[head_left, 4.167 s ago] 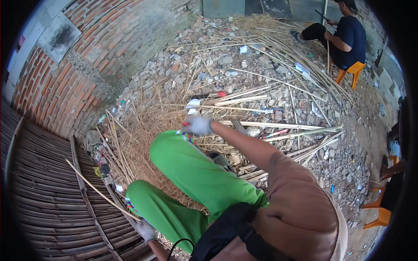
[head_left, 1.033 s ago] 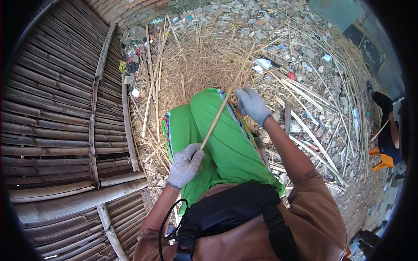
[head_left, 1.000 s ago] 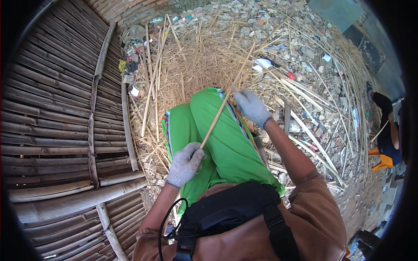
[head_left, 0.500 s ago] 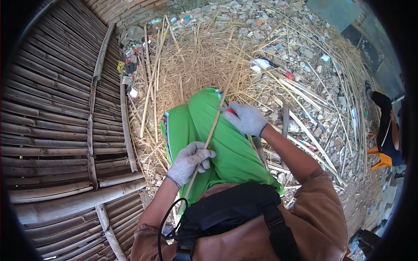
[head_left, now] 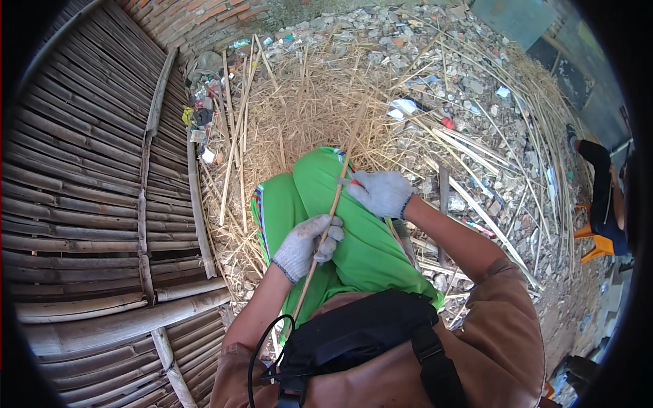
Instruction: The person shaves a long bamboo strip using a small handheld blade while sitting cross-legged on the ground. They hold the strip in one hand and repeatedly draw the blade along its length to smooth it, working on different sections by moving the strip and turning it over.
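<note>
A long thin bamboo strip (head_left: 345, 163) slants across my lap, its far end over the straw and its near end by my waist. My left hand (head_left: 307, 246), in a pale knit glove, is closed around the strip's lower part. My right hand (head_left: 382, 193), gloved alike, grips a knife (head_left: 352, 182) with a red handle. Its short blade meets the strip at my raised knee. Most of the handle is hidden in the fist. Bright green trousers (head_left: 367, 238) cover my legs beneath both hands.
A bamboo slat panel (head_left: 75, 197) stands at the left. Straw-like shavings (head_left: 306, 109) lie ahead on stony ground, with loose bamboo strips (head_left: 476, 153) to the right. A brick wall (head_left: 187, 24) rises behind. Another person (head_left: 605, 183) sits on an orange stool (head_left: 598, 246) at far right.
My left hand has moved up and right along my lap, nearer to the right hand. The right hand and knife have shifted slightly down in the picture.
</note>
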